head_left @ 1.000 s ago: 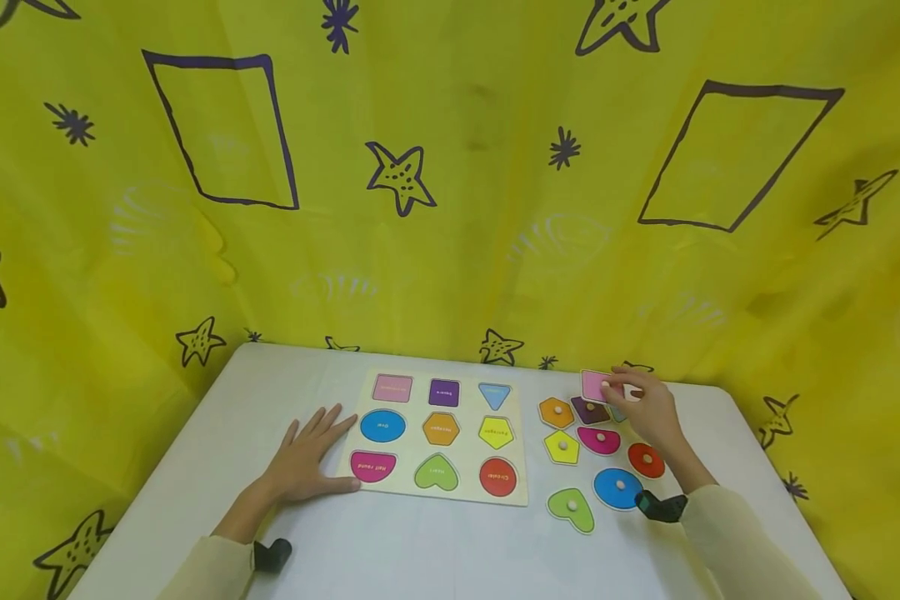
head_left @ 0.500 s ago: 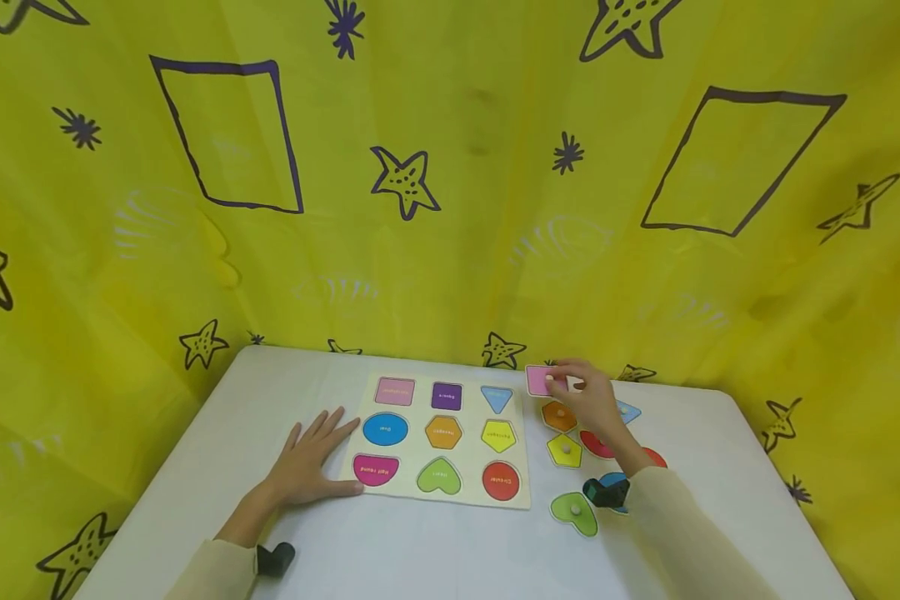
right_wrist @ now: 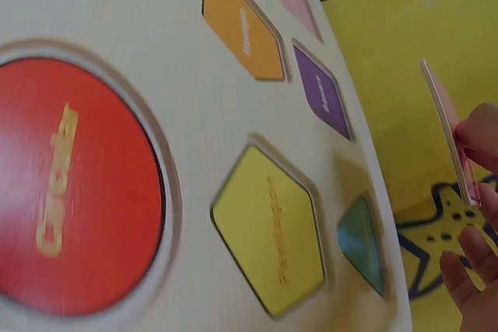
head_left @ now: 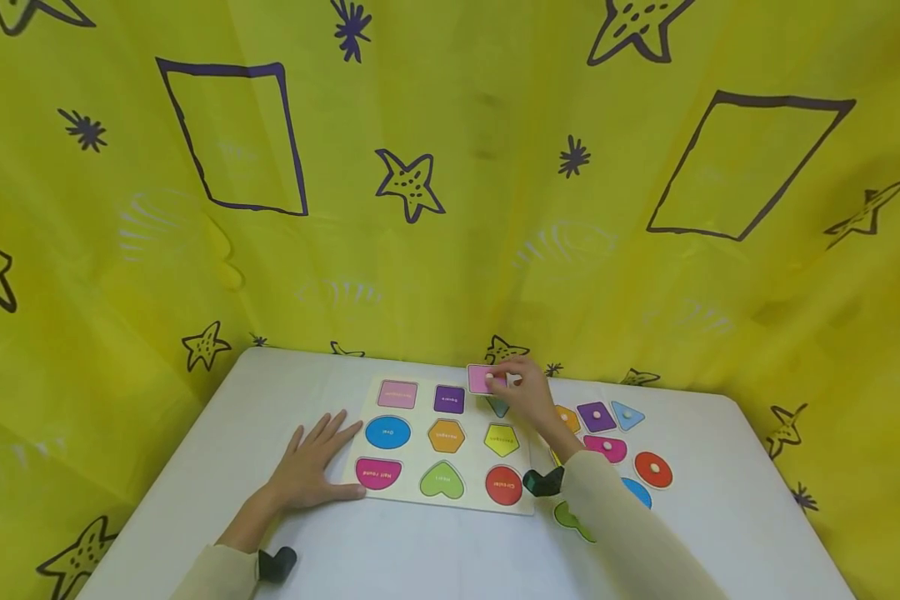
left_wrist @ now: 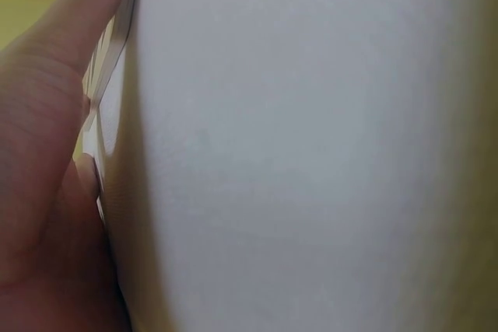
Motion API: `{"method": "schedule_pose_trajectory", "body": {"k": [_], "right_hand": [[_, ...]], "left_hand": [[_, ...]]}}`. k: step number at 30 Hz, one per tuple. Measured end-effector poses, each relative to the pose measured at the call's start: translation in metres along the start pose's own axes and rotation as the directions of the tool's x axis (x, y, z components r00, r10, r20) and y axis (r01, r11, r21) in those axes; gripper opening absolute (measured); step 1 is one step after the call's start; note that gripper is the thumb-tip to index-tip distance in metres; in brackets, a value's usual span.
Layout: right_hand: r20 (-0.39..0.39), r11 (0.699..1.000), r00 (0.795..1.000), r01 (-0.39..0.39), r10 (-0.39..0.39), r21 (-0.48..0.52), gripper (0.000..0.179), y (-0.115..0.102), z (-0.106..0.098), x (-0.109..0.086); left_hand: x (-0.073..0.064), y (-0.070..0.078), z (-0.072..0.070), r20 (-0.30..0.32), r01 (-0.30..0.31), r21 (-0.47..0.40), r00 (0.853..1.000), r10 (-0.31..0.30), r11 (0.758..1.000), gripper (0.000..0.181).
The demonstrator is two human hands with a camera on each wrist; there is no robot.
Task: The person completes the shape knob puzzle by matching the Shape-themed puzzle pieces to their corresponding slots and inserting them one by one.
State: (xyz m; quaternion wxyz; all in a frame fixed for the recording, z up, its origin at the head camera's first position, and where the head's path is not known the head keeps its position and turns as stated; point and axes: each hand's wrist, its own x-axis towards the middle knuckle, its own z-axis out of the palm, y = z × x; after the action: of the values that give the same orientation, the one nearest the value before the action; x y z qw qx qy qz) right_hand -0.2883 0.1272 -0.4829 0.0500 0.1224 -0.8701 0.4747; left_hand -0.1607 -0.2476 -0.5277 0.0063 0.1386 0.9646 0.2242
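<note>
My right hand (head_left: 527, 393) pinches the small knob of a pink rectangle puzzle piece (head_left: 477, 380). It holds the piece raised over the far edge of the shape puzzle board (head_left: 471, 485), near the triangle and purple square recesses. Edge-on, the pink piece (right_wrist: 445, 126) shows in the right wrist view, apart from the board. My left hand (head_left: 307, 468) lies with fingers spread at the board's left side, fingertip and thumb touching its edge. Coloured, labelled recesses fill the board, a pink rectangle recess (head_left: 397, 394) at its far left corner. The right hand partly covers the blue triangle recess.
Right of the board lie several knobbed pieces: a purple square (head_left: 591, 423), a light-blue triangle (head_left: 633, 422), a magenta half round (head_left: 597, 452), a red circle (head_left: 648, 477) and others partly behind the right arm. A yellow curtain (head_left: 450, 267) hangs behind the white table (head_left: 420, 554).
My right hand has carried the pink rectangle piece left, from above the loose pieces to over the board's far edge. My left hand has stayed at the board's left side.
</note>
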Motion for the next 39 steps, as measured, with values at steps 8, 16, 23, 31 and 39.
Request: {"method": "schedule_pose_trajectory", "body": {"k": [8, 16, 23, 31, 39], "right_hand": [[0.001, 0.999, 1.000, -0.005, 0.005, 0.033, 0.017, -0.008, 0.041, 0.008], [0.035, 0.999, 0.999, 0.005, -0.007, 0.041, 0.013, -0.022, 0.084, 0.009], [0.036, 0.999, 0.999, 0.026, -0.027, 0.031, 0.012, -0.038, 0.114, 0.014], [0.026, 0.996, 0.998, -0.048, 0.050, -0.074, 0.015, -0.042, 0.142, 0.017], [-0.005, 0.988, 0.999, -0.054, 0.054, -0.145, 0.015, -0.047, 0.154, 0.017]], "left_hand": [[0.000, -0.001, 0.002, 0.006, 0.008, 0.006, 1.000, -0.008, 1.000, 0.105], [-0.002, -0.001, 0.005, -0.010, -0.007, -0.016, 1.000, 0.007, 1.000, 0.105], [0.002, -0.002, 0.008, 0.013, 0.003, 0.016, 1.000, -0.003, 1.000, 0.106], [0.002, 0.002, -0.002, 0.041, 0.029, 0.028, 0.999, -0.030, 0.999, 0.106], [0.003, -0.007, 0.007, -0.005, 0.013, 0.015, 1.000, -0.013, 1.000, 0.108]]}}
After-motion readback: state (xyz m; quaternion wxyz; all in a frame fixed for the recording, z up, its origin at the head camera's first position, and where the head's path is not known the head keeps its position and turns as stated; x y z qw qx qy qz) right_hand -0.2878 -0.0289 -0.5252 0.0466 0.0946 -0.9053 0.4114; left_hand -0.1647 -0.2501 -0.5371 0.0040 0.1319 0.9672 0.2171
